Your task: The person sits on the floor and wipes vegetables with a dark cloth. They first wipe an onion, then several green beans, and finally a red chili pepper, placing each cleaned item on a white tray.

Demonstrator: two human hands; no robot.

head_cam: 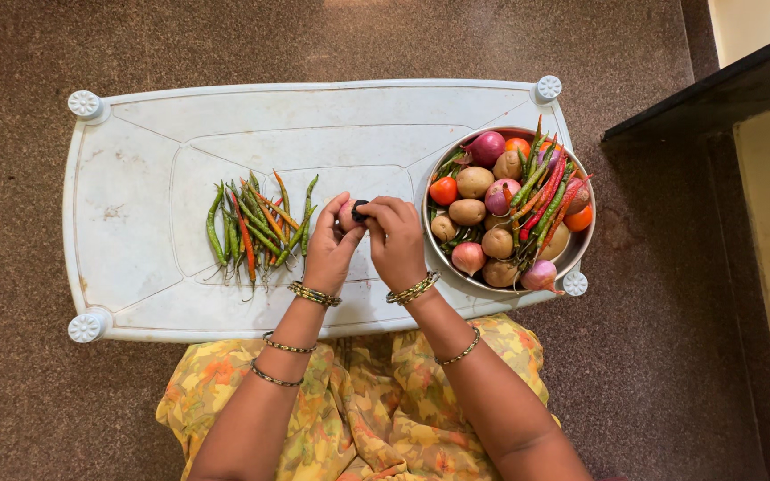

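Both hands are brought together over the middle of the white plastic table (135, 223), and pinched between them is a small dark object (360, 210) (too small to tell what it is). The left hand (330, 248) has its fingers curled loosely with thumb and forefinger closed on one side of the object, and the right hand (396, 240) is folded over it from the other side, fingertips shut on it. Just beside the left hand lies a loose pile of chillies (256, 227), green, orange and red. The steel bowl (581, 254), heaped with potatoes (474, 183), onions (487, 147), tomatoes (443, 191) and more chillies, sits at the table's corner, its rim overhanging the edge, and the right wrist is almost touching it. A nudge from that forearm could tip the bowl onto the floor, I'd judge. The little object could also slip from so fine a pinch and drop among the chillies.
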